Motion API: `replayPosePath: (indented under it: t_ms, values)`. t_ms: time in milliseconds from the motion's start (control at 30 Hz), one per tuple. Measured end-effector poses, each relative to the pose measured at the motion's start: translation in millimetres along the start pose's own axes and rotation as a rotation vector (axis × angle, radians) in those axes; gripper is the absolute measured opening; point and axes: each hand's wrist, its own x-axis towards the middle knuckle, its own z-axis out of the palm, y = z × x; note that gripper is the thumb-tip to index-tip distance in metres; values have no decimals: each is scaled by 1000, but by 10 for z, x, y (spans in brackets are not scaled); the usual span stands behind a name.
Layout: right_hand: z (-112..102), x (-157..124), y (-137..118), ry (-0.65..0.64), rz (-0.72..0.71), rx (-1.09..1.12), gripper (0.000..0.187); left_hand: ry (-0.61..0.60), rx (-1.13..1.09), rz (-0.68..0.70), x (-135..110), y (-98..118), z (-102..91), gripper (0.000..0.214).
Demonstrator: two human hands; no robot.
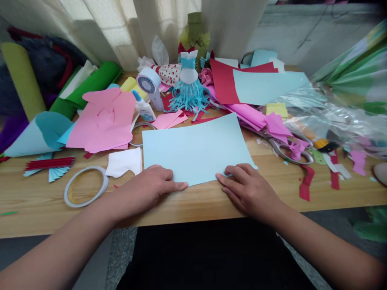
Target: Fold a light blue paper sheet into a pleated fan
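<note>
Leftmost on my feed, an olive roll (pixel 22 80) leans behind a curled light-blue paper (pixel 33 139), with a green roll (pixel 93 84) lying beside them. Nearer the front of the worktop (pixel 193 209) comes a ring of tape (pixel 105 183), bare wood showing through its middle, then a heap of pink paper (pixel 101 119) and a white cut-out (pixel 122 162).

Next I make out the glue bottle (pixel 145 110), tilted, its blue cap on; how much glue it holds I can't tell from this far off. A handheld fan (pixel 147 82) stands just behind it.

The left hand (pixel 154 183) rests on the near left part of a light-blue sheet (pixel 196 147), thumb stretched along the near edge. That sheet lies in front of the person, between both hands, with a fringed paper dress (pixel 189 84) upright beyond it. At the near right corner the right hand (pixel 248 187) has its fingers bent onto the sheet (whether either one pinches the paper or merely presses it, my view doesn't settle).

Farther right I see a red sheet (pixel 222 82), then scissors (pixel 302 163) partly under pink scraps, and finally a clear plastic bag (pixel 347 121), crumpled and glossy; whether the colours showing there lie inside or underneath, I can't say.
</note>
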Motion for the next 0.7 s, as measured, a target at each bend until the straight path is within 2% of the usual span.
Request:
replayPosePath:
  t_ms: [133,333,700]
  values:
    - [2,1,2,7,7,19,32,-25,12,23,-74,-61,-6,44]
    - [13,-11,8,5,4,25,32,16,112,82,-254,-150,39,46]
    - [22,-19,18,-5,-14,-1,32,119,237,-76,-628,-236,116,41]
